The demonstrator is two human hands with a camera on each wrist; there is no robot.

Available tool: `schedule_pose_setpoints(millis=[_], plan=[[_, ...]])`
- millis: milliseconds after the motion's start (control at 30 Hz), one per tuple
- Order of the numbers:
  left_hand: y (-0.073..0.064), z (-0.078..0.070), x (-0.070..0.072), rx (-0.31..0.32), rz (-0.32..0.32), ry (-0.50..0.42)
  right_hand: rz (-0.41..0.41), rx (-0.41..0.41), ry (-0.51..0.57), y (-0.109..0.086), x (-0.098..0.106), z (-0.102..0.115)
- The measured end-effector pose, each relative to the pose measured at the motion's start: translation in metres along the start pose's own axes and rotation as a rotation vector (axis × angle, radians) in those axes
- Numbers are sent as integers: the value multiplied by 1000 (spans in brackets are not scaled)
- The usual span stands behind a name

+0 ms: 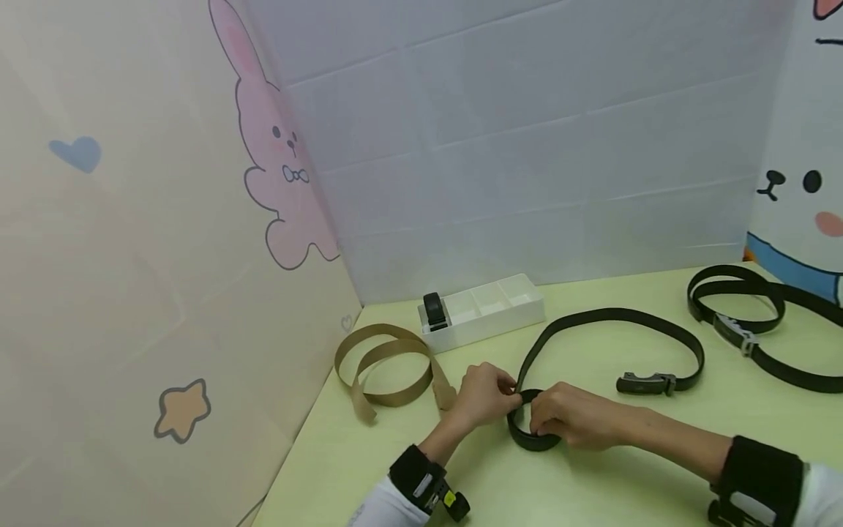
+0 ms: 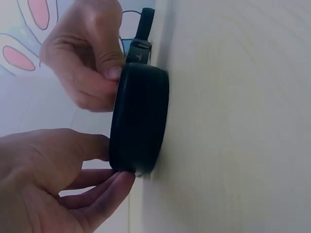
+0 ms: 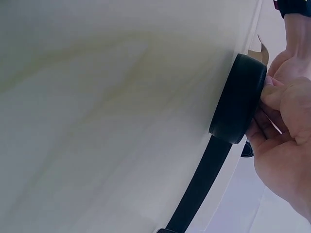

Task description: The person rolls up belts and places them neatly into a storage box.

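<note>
Lying in loose loops at the left of the pale yellow table (image 1: pixel 382 461), a tan belt (image 1: pixel 398 399) leads us off, with a white tray (image 1: pixel 490 324) behind it, a black roll (image 1: pixel 434 307) sitting in its leftmost compartment. Now the left hand (image 1: pixel 484 395), thumb and fingers bent to a close pinch on the left side of a small coil (image 1: pixel 532 442), which stands on its edge on the table! Right beside it comes the right hand (image 1: pixel 579 416), fingers curled in tight, pinching the coil's upper edge from the other side. That coil is one end of a black belt (image 1: pixel 609 315), arching away behind the hands to its dark buckle (image 1: pixel 645 383), and at far right a second black belt (image 1: pixel 797 376) lies looped, silver buckle (image 1: pixel 734 333) showing
</note>
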State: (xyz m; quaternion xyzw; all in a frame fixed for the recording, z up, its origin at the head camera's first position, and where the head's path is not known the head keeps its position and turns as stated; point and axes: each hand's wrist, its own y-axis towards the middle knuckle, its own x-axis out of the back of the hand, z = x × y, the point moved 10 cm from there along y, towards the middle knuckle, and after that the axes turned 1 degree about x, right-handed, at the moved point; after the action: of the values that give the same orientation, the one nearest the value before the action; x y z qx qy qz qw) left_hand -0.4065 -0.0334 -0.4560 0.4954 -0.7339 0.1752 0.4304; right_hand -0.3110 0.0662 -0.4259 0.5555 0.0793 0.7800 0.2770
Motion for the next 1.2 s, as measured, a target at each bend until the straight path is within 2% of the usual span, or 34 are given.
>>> schedule_pose_setpoints(millis=[133,300,367,500,567,633,800,867,933,1033,1200], plan=[[2,-6,-2,-8,-4,30,4,-18,2,-1,2,-2],[4,-6,-3,-6,-5,55,14,-33,-5,-5,8,-4],[4,-5,-4,-16,-4,58,1,-47,-20,-10,15,-4],[6,-3,-1,-25,-10,41,-88,-75,-144,-27,45,-5],[7,0,2,-19,-20,36,-118,-129,-233,-41,61,-10],[9,4,5,-20,-38,48,-106,-221,-304,-56,75,-20],[17,13,14,-40,-94,120,25,-499,-436,-107,97,-53],[20,16,16,-51,-114,148,66,-548,-449,-126,102,-61],[23,17,18,-57,-124,172,79,-548,-424,-139,104,-66],[28,20,18,-56,-125,186,64,-491,-365,-147,104,-67],[35,21,17,-43,-114,174,36,-350,-273,-134,92,-57]])
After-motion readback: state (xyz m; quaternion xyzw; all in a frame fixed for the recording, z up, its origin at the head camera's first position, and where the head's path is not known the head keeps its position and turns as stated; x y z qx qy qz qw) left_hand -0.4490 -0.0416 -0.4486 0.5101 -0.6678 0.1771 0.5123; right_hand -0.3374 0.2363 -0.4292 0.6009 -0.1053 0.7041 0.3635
